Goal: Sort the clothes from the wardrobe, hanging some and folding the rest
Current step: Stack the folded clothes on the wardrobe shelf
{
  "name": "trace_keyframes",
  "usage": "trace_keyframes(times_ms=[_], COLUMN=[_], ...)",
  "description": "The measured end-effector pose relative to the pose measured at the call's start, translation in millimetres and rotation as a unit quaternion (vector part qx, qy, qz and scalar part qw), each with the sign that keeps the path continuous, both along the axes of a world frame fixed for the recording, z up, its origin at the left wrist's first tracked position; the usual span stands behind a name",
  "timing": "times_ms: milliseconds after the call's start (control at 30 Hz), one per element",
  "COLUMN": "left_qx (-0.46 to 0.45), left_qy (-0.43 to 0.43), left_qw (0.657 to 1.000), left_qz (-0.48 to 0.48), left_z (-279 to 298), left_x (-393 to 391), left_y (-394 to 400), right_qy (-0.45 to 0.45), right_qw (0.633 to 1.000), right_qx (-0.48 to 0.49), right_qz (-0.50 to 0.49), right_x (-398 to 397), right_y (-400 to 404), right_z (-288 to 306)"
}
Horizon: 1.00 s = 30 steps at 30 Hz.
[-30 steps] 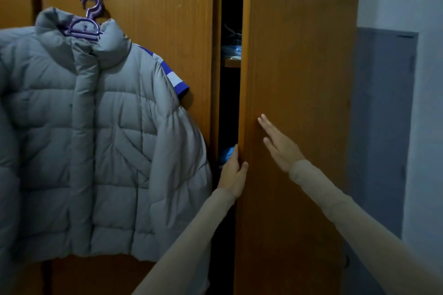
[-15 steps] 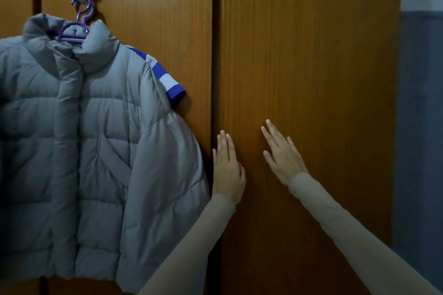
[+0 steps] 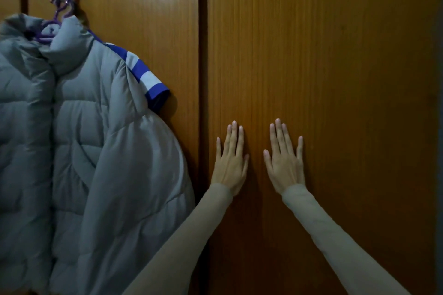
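left hand [image 3: 230,163] flat, fingers straight and close together pointing up, right hand [image 3: 285,163] flat beside it, fingers straight, thumb and little finger spread, both arms stretched forward in pale long sleeves, hands apart, neither holding anything

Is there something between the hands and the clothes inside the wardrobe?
Yes. The shut wardrobe door stands between them; the left hand and right hand lie flat on it. No clothes inside show.
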<state>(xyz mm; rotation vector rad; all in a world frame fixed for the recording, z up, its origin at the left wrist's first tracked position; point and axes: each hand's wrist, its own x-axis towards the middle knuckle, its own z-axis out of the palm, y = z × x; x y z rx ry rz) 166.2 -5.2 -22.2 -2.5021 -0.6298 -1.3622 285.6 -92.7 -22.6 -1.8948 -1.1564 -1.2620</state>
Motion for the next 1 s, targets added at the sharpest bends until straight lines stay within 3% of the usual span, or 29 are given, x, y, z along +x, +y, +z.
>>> trace_keyframes(times_ms=[333,733,1000], left_qx=[0.033,-0.02,-0.01], left_qy=[-0.031,0.07,0.171], left_qw=[0.999,0.997,0.985], left_qz=[0.019,0.023,0.025], left_z=[-8.0,8.0,19.2], left_x=[10.7,-5.2,-23.7], left_y=[13.0,0.1,-3.4], right_qy=[-0.036,-0.008,0.062], right_qw=[0.999,0.999,0.98], right_qx=[0.017,-0.042,-0.178], right_qz=[-0.016,-0.027,-0.065], right_x=[13.1,1.3,-17.4], right_y=[10.8,-3.5,-21.6], right_z=[-4.9,2.6,13.7])
